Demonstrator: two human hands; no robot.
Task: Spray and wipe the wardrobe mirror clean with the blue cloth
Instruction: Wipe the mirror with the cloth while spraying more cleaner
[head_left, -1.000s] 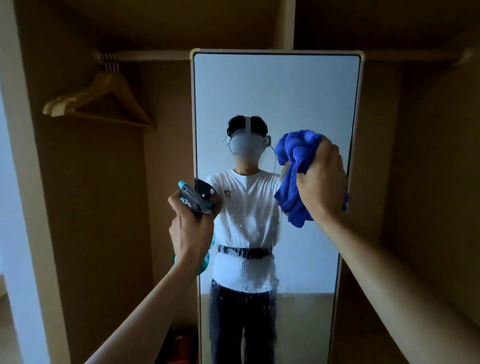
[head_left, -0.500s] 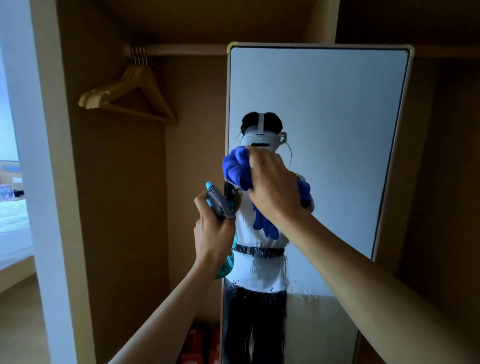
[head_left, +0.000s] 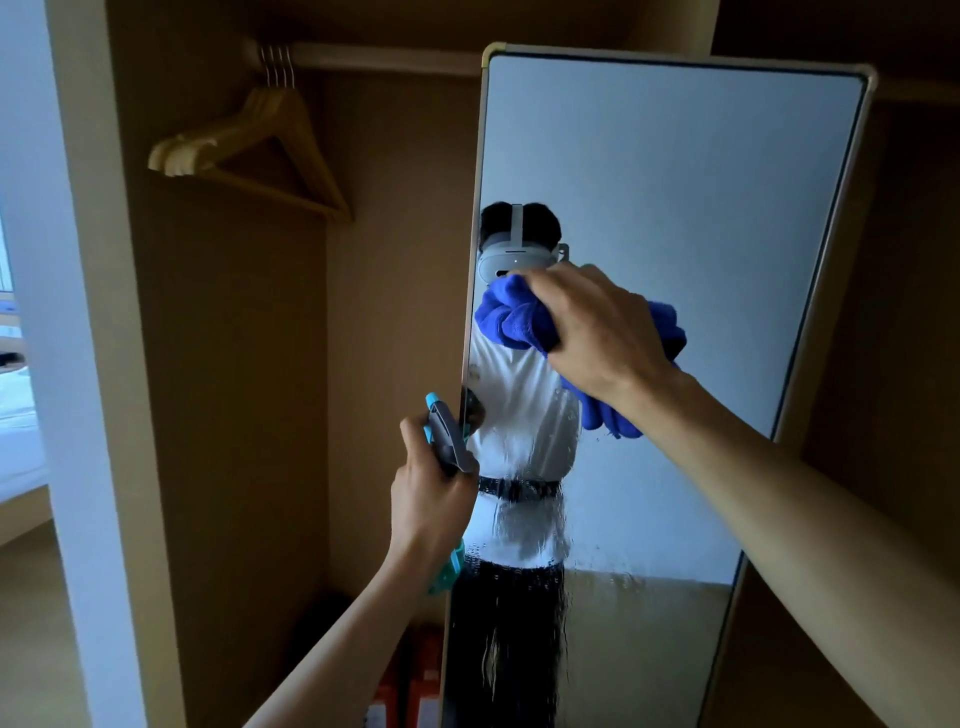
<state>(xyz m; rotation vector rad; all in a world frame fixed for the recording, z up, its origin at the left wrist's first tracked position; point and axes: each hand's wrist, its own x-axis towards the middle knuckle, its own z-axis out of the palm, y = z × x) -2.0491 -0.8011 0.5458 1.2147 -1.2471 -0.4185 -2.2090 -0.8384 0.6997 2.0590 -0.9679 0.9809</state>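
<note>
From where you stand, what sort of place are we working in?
Most likely an open wardrobe in a bedroom, possibly a hotel room. Wooden hangers hang from a rail, a tall framed mirror stands inside the wood-panelled closet, and what looks like a bed with white linen shows at far left.

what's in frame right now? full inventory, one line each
mirror: 1, silver glass in a pale frame, standing in the wardrobe, spray droplets running down its lower part
blue cloth: 1, blue, bunched against the glass near the left edge
spray bottle: 1, teal with grey trigger, just left of the mirror's edge
hangers: several, pale wood, on the rail at upper left
rail: 1, pale, across the wardrobe top
boxes: red-orange, count unclear, wardrobe floor
bed: 1, white, far left, partly visible
left hand: holding the spray bottle
right hand: pressing the blue cloth to the mirror
</note>
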